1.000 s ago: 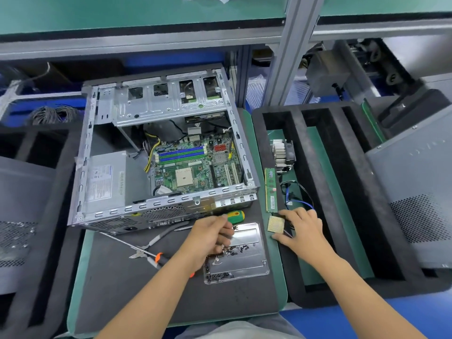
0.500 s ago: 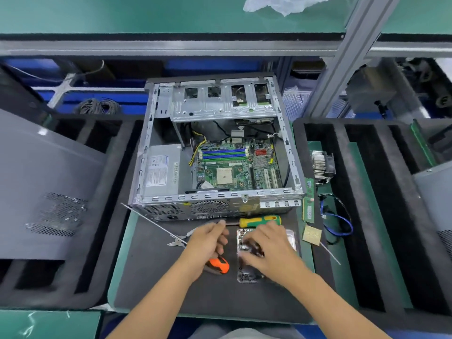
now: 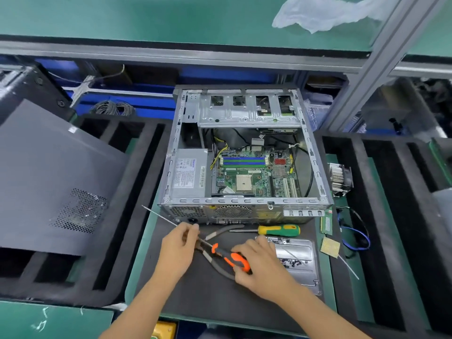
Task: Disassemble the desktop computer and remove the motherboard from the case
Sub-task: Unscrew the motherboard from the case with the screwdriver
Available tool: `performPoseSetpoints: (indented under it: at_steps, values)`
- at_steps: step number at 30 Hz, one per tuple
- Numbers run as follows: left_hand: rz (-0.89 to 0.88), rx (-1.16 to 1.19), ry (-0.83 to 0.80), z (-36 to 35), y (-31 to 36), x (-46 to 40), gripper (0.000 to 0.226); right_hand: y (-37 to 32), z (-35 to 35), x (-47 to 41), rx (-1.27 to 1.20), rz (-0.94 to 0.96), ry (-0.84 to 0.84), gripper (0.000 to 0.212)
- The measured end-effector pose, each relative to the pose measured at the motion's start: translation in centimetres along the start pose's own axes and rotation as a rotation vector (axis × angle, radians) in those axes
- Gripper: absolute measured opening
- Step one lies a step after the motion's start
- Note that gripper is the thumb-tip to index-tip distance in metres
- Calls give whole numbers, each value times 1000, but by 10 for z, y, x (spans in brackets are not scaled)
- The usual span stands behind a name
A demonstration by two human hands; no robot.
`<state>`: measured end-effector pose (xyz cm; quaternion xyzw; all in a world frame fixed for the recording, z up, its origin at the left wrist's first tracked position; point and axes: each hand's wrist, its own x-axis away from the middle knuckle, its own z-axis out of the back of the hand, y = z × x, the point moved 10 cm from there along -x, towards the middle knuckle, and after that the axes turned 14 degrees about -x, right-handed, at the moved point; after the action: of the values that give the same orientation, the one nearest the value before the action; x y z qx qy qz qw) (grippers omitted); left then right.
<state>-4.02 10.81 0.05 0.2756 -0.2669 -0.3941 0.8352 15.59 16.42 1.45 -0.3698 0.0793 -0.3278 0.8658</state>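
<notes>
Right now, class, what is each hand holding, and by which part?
The right hand grips the screwdriver by its orange handle. The left hand pinches its thin metal shaft near the handle.

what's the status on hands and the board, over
Right hand grips orange-handled screwdriver; left hand pinches its shaft. Green motherboard seated in silver case. Cables attached.

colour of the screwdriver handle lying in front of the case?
Green and yellow screwdriver handle, clearest in the head view.
</notes>
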Motion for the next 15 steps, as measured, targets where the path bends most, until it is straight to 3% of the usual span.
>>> performPoseSetpoints:
  at_steps: [2, 5, 9, 15]
  values:
    - [-242, -280, 30, 8, 12, 2, 16, 5, 18, 1, -196, -57, 121, 36]
    - [-496, -557, 106, 9, 23, 9, 38, 22, 49, 8, -404, -180, 307, 25]
    - [-500, -703, 257, 24, 28, 7, 50, 48, 85, 24, -500, -263, 459, 28]
    - [-604, -686, 182, 25, 47, 14, 16, 78, 133, 57, -737, -374, 591, 46]
